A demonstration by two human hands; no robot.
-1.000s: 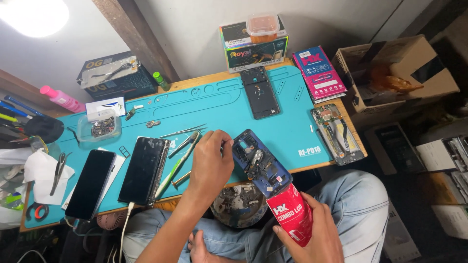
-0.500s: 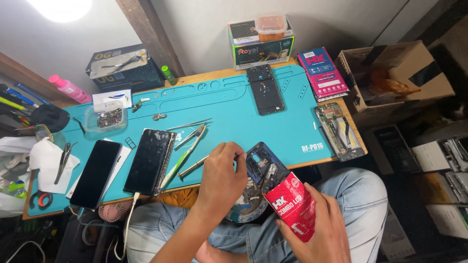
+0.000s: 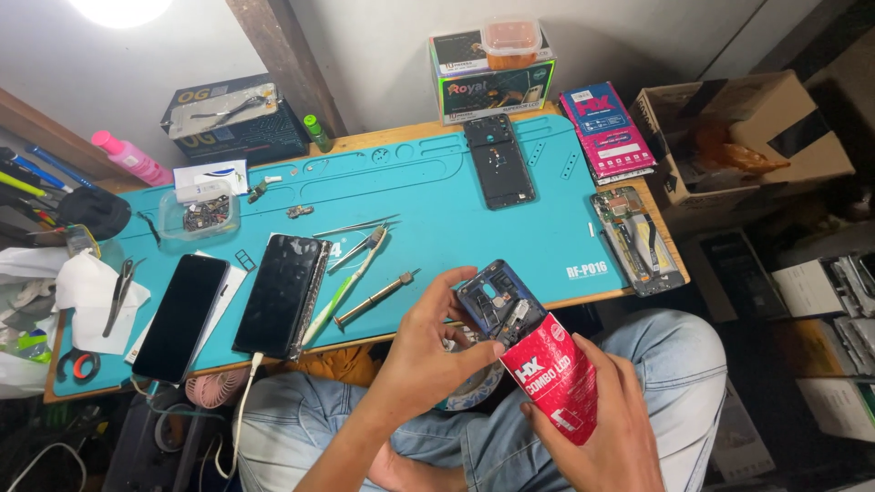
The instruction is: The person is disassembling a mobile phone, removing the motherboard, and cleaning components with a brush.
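A wooden table (image 3: 383,138) carried a large teal work mat (image 3: 437,228) that covered most of its top. At the far edge stood a green and black box (image 3: 492,87) with a small clear tub (image 3: 510,41) on top, and to its left a dark box (image 3: 232,123). A brown cardboard box (image 3: 747,137) sat off the table's right end.

On the mat, a dark phone back cover (image 3: 499,162) lay near the far edge, and an opened phone frame (image 3: 633,239) lay at the right end. A pink and blue packet (image 3: 606,132) lay just beside the back cover. Toward the left, a black phone (image 3: 182,314) and a cracked screen panel (image 3: 283,293) lay side by side. A green toothbrush (image 3: 351,278) and a metal screwdriver (image 3: 374,301) lay just right of the panel. A clear dish of small parts (image 3: 200,214) sat at the left rear.

The left hand (image 3: 424,355) and the right hand (image 3: 602,437) were over the person's lap, below the table's near edge. The left hand's fingers were closed on the blue phone frame (image 3: 497,305), thumb against its near side. The right hand gripped the lower end of a red packet (image 3: 556,374), which touched the frame's lower end.
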